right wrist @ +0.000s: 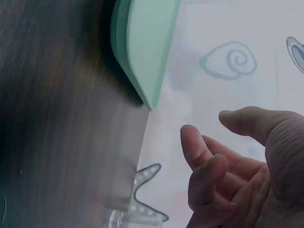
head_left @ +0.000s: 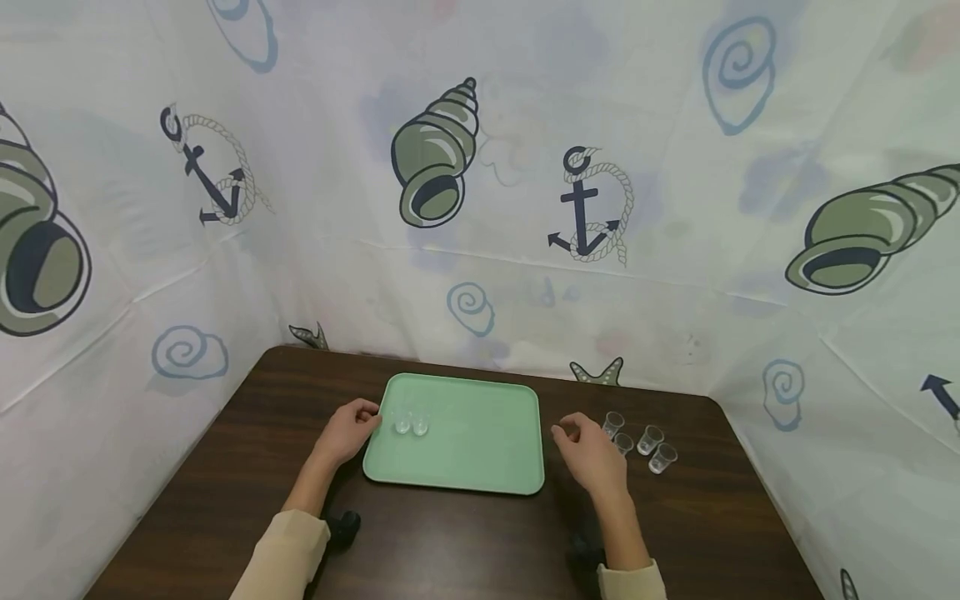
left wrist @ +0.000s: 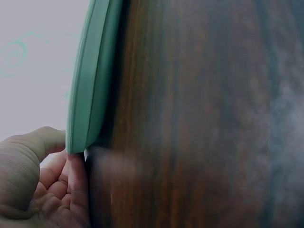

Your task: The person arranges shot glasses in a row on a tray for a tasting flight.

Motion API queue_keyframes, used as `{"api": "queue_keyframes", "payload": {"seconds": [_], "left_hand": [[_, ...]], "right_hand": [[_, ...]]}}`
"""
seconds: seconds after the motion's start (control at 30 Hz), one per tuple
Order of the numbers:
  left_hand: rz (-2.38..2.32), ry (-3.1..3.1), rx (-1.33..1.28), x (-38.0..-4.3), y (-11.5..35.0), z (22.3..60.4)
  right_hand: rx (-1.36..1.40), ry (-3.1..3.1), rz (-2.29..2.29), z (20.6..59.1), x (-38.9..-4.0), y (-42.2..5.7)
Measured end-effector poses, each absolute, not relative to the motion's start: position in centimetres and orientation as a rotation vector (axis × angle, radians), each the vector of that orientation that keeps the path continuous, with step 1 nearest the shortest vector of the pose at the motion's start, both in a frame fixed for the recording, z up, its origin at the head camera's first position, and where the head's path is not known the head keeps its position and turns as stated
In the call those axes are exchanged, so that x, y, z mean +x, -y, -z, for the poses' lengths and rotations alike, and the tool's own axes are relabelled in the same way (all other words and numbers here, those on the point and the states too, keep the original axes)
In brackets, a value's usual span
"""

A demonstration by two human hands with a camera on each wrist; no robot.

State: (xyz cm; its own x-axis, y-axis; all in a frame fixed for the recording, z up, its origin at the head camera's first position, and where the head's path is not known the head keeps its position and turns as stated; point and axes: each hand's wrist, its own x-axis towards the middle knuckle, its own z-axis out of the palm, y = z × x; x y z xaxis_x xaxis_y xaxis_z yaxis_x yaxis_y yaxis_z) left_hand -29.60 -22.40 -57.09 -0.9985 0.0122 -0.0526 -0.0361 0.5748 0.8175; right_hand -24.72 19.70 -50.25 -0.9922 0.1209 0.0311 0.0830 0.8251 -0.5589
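A light green rectangular tray (head_left: 480, 442) lies on the dark wooden table. My left hand (head_left: 351, 432) grips its left edge; in the left wrist view the thumb lies along the tray's rim (left wrist: 85, 95) with curled fingers just beneath. Two small clear cups (head_left: 411, 425) stand side by side on the tray's left part. Off the tray's right edge hovers my right hand (head_left: 591, 454), loosely curled, with a gap between thumb and fingertips and nothing held. Several small clear plastic cups (head_left: 663, 457) stand just beyond it, one partly hidden behind the hand.
The brown tabletop (head_left: 442, 542) runs back to a pale hanging cloth (head_left: 517, 317) printed with shells, anchors and starfish. This cloth also encloses the left and right sides. A black object (head_left: 345, 529) sits beside the left wrist.
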Motion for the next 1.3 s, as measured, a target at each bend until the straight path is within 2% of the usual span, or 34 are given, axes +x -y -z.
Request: {"api": "queue_keyframes", "payload": {"seconds": [0.47,1.03,1.3], "left_hand": [[-1.438,-2.728,-0.016,-29.9,22.7,57.1],[-1.436,-2.729,-0.009,-29.7,22.5,57.0],[-1.434,-2.741,-0.017,-29.7,22.5,57.3]], "right_hand": [[-0.172,2.943,-0.896,50.3,-24.0,-23.7],[-0.405,2.963,-0.772,50.4,-23.2,-27.2],[-0.427,2.977,-0.731,51.3,-23.1,-28.0]]}}
